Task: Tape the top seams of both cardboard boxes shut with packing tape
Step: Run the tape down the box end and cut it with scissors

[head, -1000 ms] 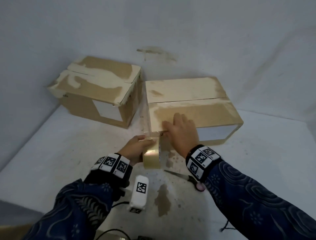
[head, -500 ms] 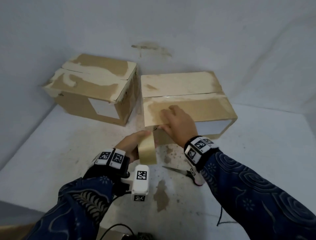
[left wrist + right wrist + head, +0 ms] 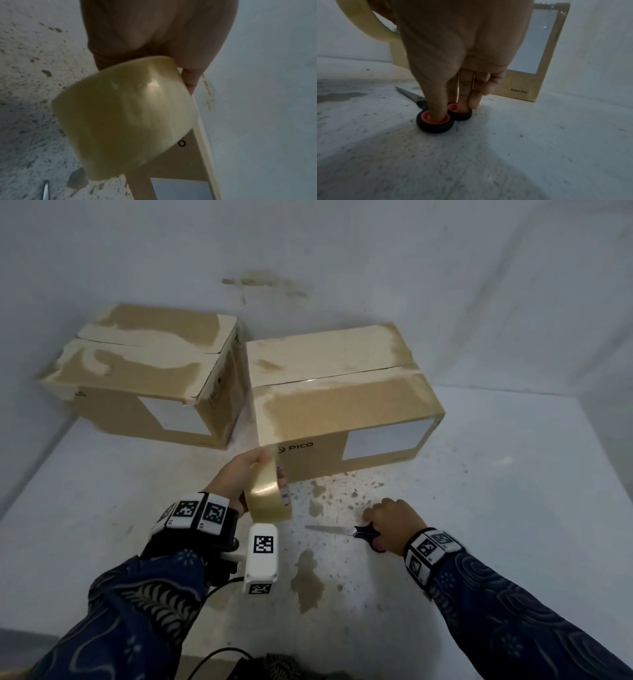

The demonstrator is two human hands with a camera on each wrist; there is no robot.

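R hand [image 3: 394,520] has thumb & fingers pushed into the scissors [image 3: 436,115] loops, scissors flat on bench [image 3: 479,542]. L hand [image 3: 239,477] grips tape roll [image 3: 269,494] above bench, just before R box [image 3: 342,402]. L box [image 3: 144,371] beside it, further back.
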